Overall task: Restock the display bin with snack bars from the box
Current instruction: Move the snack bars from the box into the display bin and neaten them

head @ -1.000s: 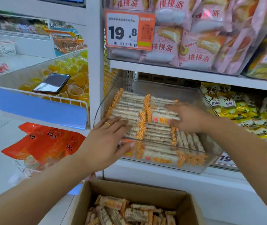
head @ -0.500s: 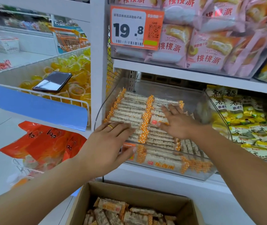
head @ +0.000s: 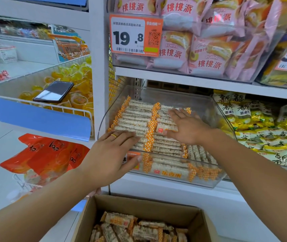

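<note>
A clear plastic display bin on the middle shelf holds rows of snack bars in clear wrappers with orange checked ends. My left hand, a gold ring on one finger, lies flat over the bin's front left corner, fingers straight on the bars. My right hand rests palm down with spread fingers on the right-hand row of bars. Below, an open cardboard box holds several loose snack bars. Neither hand grips a bar.
Pink cake packs fill the upper shelf behind a 19.8 price tag. Yellow snack packs sit in the bin to the right. To the left, a phone lies on jelly cups in a wire basket; orange bags lie below.
My right hand has slid left and further back over the right-hand row of bars. My left hand stays on the front left corner. The view has shifted slightly.
</note>
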